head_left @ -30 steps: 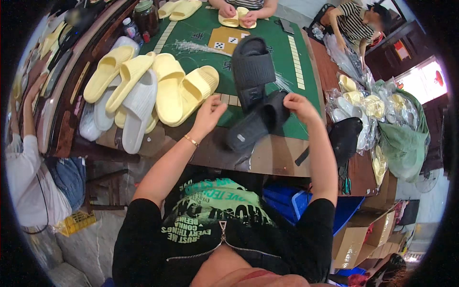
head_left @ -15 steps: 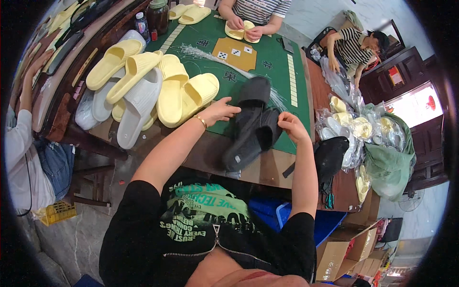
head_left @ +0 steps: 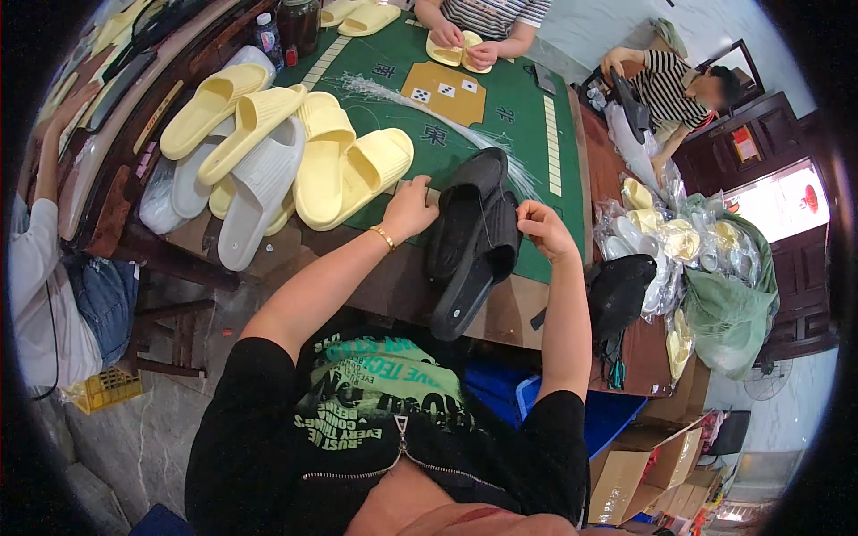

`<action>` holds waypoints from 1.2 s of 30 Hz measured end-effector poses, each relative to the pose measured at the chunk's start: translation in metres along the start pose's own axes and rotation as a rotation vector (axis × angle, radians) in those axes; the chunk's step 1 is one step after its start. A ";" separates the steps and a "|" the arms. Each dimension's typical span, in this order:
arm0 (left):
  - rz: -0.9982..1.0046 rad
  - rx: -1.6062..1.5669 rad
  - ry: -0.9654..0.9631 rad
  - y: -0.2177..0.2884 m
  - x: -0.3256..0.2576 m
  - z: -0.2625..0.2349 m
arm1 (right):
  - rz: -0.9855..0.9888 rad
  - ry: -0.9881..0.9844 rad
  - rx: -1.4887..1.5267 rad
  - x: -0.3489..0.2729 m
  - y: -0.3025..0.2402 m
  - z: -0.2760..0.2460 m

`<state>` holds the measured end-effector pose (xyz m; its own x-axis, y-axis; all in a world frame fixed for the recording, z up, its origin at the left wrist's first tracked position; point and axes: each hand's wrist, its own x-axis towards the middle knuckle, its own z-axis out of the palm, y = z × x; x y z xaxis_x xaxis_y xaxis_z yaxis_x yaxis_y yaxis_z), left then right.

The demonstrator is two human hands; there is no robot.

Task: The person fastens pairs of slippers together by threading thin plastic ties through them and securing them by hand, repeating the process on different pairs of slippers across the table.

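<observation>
Both hands kept a narrow grip on the stacked black slippers (head_left: 474, 237) on the bench (head_left: 527, 308), left hand (head_left: 409, 207) and right hand (head_left: 542, 229) fingertips hidden behind them.

You hold two black slippers (head_left: 474, 234) that look like soft, matt foam with a smooth top. The yellow slippers (head_left: 344, 170) beside them are the same smooth foam, and the white one (head_left: 255, 192) has fine ridges. The table (head_left: 518, 116) has a green cloth top, flat and matt, with a dark wood rim. A thin gold band on your left hand (head_left: 409, 207) shines like metal. The bags (head_left: 661, 241) at the right are clear, glossy plastic
</observation>
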<state>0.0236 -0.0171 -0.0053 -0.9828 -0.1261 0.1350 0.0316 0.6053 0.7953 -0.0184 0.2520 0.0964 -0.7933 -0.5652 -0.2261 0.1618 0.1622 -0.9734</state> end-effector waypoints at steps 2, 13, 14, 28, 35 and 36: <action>0.081 -0.020 -0.035 0.011 0.000 -0.002 | -0.016 -0.002 0.001 -0.003 0.004 -0.003; 0.469 0.388 0.134 0.034 0.009 -0.022 | 0.061 0.053 -0.152 -0.012 0.009 -0.006; 0.493 0.414 0.137 0.037 0.004 -0.030 | 0.074 0.069 -0.177 -0.013 0.012 -0.010; 0.378 0.305 -0.094 0.051 -0.035 -0.073 | 0.141 0.208 -0.212 0.053 0.027 0.032; 0.467 0.243 -0.054 0.054 0.006 -0.024 | 0.072 0.188 -0.555 0.077 0.046 0.039; 0.440 0.214 -0.078 0.056 0.012 -0.018 | 0.009 0.280 -0.414 0.081 0.047 0.041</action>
<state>0.0169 0.0015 0.0513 -0.8957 0.2316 0.3797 0.4164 0.7368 0.5328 -0.0510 0.1813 0.0308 -0.9293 -0.3327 -0.1602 -0.0325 0.5059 -0.8620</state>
